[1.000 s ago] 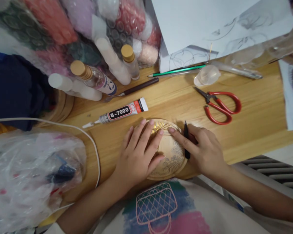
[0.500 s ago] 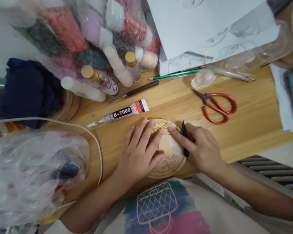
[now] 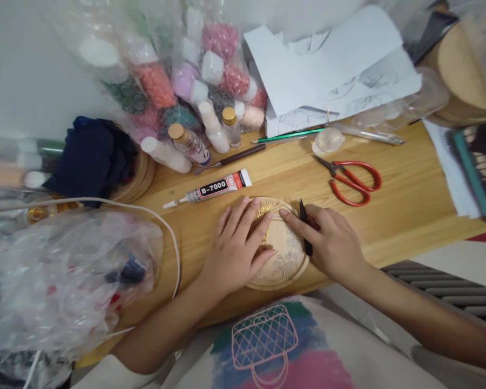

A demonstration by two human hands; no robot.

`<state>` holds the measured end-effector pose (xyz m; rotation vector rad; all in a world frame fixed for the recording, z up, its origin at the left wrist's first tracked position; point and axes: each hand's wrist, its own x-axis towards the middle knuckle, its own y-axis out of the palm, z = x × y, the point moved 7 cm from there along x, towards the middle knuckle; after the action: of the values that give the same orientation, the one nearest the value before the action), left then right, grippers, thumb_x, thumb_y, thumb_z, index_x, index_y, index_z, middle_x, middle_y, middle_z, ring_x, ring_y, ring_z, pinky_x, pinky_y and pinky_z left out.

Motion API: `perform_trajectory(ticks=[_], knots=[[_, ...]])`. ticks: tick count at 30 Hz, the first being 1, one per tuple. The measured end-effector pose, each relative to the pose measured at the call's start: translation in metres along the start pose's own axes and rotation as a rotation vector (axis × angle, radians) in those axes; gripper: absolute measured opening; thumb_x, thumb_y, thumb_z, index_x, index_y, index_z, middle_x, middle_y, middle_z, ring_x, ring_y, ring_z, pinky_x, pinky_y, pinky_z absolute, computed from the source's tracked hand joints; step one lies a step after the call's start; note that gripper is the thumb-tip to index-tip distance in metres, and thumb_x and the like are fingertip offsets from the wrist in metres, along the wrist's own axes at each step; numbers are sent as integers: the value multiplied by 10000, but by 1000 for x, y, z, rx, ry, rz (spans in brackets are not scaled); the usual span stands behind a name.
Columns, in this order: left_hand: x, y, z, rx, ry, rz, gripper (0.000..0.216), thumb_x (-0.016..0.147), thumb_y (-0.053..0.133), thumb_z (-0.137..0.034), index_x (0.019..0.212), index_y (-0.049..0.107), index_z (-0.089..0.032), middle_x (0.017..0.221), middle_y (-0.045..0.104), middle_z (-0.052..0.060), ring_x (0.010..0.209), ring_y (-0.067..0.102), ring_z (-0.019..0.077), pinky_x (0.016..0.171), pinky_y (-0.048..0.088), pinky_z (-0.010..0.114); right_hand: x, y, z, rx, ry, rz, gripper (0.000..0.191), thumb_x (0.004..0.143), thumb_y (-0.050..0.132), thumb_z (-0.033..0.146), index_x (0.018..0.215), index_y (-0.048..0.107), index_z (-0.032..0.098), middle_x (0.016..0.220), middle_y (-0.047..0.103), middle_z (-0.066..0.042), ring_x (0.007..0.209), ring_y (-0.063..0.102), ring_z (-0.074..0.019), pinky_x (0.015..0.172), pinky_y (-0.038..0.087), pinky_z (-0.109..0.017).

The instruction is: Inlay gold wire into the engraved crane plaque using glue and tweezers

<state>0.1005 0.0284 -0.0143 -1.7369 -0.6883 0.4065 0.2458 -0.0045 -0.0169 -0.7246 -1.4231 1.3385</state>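
Note:
A round wooden disc [image 3: 282,248] with a raised rim lies before me, drawn with dark wave lines. Gold wire [image 3: 266,209] forms curved strands on its upper part. My left hand [image 3: 237,251] lies over the disc's left side, fingers spread flat and touching it. With the index finger stretched onto the disc near the gold wire, my right hand [image 3: 332,237] has its other fingers curled round black tweezers [image 3: 305,229], whose tip points away from me. Above the disc lies a B-7000 glue tube [image 3: 214,187]. Red-handled pliers [image 3: 354,181] rest to the right.
Behind the glue are a dark-handled tool [image 3: 243,155], a green pencil [image 3: 287,135] and several bottles [image 3: 186,141]. Papers with drawings [image 3: 328,70] lie at the back. A plastic bag [image 3: 73,270] and a white cable [image 3: 174,243] occupy the left; the table edge is close to me.
The camera view has shifted, showing more of the back and left of the table. Both hands keep nearly the same place on the disc, and the tweezers stay in my right hand.

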Motion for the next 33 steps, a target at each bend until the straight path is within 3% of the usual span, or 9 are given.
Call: perform_trajectory(ticks=[7, 17, 33], knots=[[-1, 0, 3, -44, -27, -41, 578, 967, 448, -416, 1401, 406, -37, 1465, 473, 214, 1409, 368, 332, 1128, 348, 528, 0, 0, 1, -28, -3, -34, 406, 912, 447, 92, 1253, 624, 222, 952, 636, -71, 784, 537, -188, 694, 437, -283], [0, -2, 0, -18, -15, -53, 478, 952, 506, -381, 1343, 527, -108, 1469, 463, 211, 1395, 393, 369, 1110, 377, 569, -1, 4, 0, -37, -12, -23, 417, 921, 429, 110, 1268, 623, 233, 949, 632, -79, 817, 554, -196, 703, 457, -293], [2, -1, -5, 86, -7, -13, 657, 897, 555, -550, 1365, 526, -90, 1473, 463, 223, 1387, 402, 387, 1120, 364, 557, -2, 12, -3, 71, 25, 3, 434, 938, 407, 127, 1312, 600, 231, 987, 617, -104, 849, 523, -230, 744, 424, -338]])
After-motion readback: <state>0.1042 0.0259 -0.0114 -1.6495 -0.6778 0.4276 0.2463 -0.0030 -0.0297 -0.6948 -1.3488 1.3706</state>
